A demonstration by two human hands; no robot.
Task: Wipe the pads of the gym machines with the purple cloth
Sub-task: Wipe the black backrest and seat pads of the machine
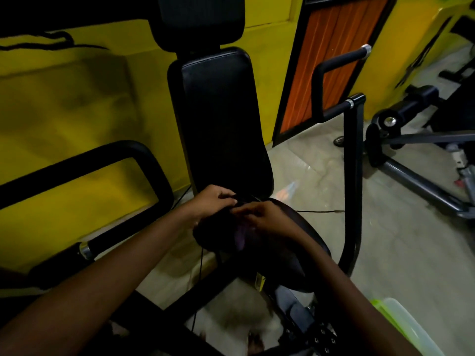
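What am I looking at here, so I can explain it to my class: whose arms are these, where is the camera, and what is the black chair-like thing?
This is a single picture from a camera worn on a person's head, looking forward and down, so the two bare arms are the wearer's own. The black thing is a gym machine: a seat pad, an upright back pad and bar handles at the sides. The left hand and right hand meet at the back of the seat, on a purple cloth meant for wiping the pads. The light is too dim to tell whether the fingers grip it. Behind is a yellow wall.
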